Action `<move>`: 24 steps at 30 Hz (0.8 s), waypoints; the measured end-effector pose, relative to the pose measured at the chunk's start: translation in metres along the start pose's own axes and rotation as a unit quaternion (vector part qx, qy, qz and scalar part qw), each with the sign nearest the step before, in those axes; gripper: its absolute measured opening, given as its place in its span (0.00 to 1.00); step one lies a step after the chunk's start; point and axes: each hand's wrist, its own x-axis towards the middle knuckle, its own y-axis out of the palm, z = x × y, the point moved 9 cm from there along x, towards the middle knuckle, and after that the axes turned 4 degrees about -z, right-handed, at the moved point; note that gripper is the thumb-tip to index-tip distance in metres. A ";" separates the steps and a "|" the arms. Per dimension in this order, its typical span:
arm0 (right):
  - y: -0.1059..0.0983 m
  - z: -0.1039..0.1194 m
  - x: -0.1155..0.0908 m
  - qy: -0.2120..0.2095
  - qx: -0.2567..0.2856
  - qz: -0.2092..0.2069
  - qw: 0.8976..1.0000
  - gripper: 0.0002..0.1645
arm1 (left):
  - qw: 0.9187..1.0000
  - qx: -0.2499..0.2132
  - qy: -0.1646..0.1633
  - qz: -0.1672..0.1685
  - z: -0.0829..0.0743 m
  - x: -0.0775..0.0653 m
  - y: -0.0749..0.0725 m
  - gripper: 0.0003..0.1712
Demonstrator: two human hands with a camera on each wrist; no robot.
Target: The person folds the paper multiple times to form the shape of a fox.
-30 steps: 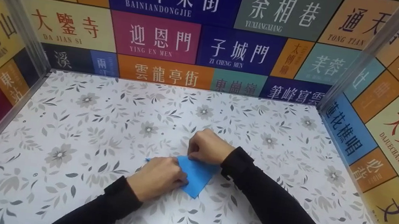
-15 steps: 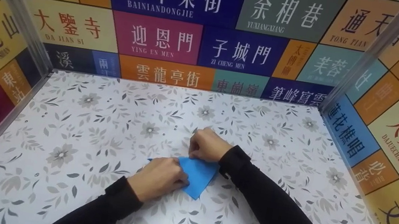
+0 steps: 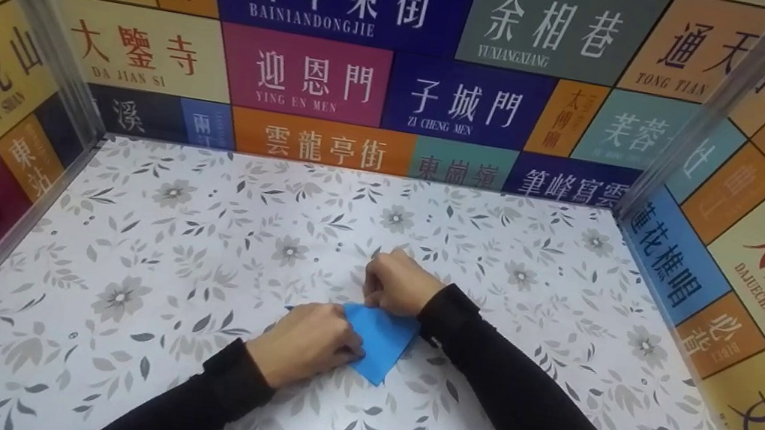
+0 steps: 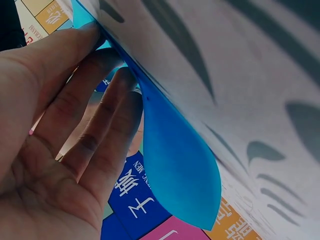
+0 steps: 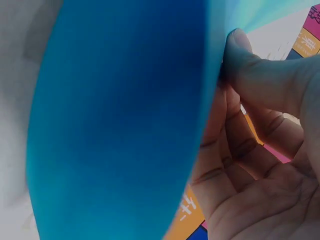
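A folded sheet of blue paper [image 3: 379, 343] lies on the patterned tabletop between the two hands. The left hand [image 3: 308, 340] holds its left side down, thumb and bent fingertips at the paper. In the left wrist view, a loose flap of the paper [image 4: 177, 155] curves up from the surface beside these fingers. At the upper edge, the right hand [image 3: 403, 282] pinches the paper with its thumb against curled fingers. A bowed blue layer [image 5: 120, 120] fills much of the right wrist view and hides part of the fingers.
The tabletop [image 3: 215, 220] has a white cover printed with grey flowers and leaves. Behind it rises a wall of coloured sign panels [image 3: 305, 74], with similar panels at left and right. Black sleeves [image 3: 508, 386] cover both forearms.
The head view has shifted slightly. Both hands keep nearly the same place on the blue paper, with only a slight movement at the right hand's fingers.
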 end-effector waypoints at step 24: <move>-0.001 -0.016 -0.007 0.005 0.010 -0.011 1.000 0.05 | 1.000 0.002 -0.014 0.006 0.003 -0.001 0.002 0.05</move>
